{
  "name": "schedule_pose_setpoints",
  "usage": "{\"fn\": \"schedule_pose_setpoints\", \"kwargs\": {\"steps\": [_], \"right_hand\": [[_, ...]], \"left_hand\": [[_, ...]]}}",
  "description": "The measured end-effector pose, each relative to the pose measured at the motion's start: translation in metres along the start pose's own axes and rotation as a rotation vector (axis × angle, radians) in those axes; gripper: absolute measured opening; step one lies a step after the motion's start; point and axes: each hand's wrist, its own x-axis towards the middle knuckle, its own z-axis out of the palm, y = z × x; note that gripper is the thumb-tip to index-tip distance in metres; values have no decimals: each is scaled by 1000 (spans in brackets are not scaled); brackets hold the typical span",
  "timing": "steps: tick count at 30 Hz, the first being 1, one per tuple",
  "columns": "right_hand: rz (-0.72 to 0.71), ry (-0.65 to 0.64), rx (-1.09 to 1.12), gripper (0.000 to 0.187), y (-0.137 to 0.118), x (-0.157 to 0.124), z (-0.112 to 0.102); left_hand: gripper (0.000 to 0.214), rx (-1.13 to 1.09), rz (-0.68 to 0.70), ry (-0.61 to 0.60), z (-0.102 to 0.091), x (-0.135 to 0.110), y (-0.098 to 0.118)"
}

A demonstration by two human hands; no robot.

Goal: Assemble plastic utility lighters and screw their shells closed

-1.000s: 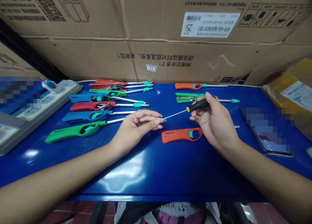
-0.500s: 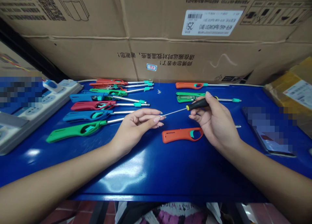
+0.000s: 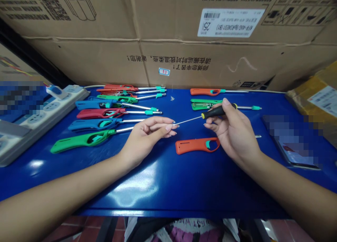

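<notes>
A screwdriver (image 3: pixel 214 112) with a black and yellow handle is held between my two hands over the table. My right hand (image 3: pixel 235 129) is closed round its handle. The fingertips of my left hand (image 3: pixel 147 135) pinch the end of the thin metal shaft; whether a small part sits at the tip I cannot make out. Below the shaft lies an orange gas lighter (image 3: pixel 193 146), its front partly hidden by my right hand. Just behind that hand is a green lighter (image 3: pixel 205 104) whose casing shows its inside.
Several lighters, among them a green one (image 3: pixel 81 142) and a red one (image 3: pixel 100 113), lie in a column at left beside a power strip (image 3: pixel 50 110). Tiny pale pieces (image 3: pixel 172 98) rest mid-table. Another orange lighter (image 3: pixel 204 91), a phone (image 3: pixel 292 143) and cardboard boxes (image 3: pixel 168 31) bound the right and back.
</notes>
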Motion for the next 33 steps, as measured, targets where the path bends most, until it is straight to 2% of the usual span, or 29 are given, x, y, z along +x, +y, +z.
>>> {"fn": "schedule_pose_setpoints", "kwargs": {"steps": [8, 15, 26, 29, 33], "right_hand": [[-41, 52, -63, 40, -3, 0, 2], [-89, -9, -130, 39, -9, 3, -1], [-272, -90, -209, 30, -13, -5, 1], [-392, -78, -222, 27, -19, -5, 2], [-640, -73, -335, 26, -34, -4, 13]], "left_hand": [[24, 88, 75, 58, 1, -1, 5], [25, 209, 140, -49, 0, -4, 1], [29, 235, 158, -111, 0, -3, -5], [42, 341, 201, -192, -2, -5, -6], [44, 648, 354, -257, -5, -6, -6]]}}
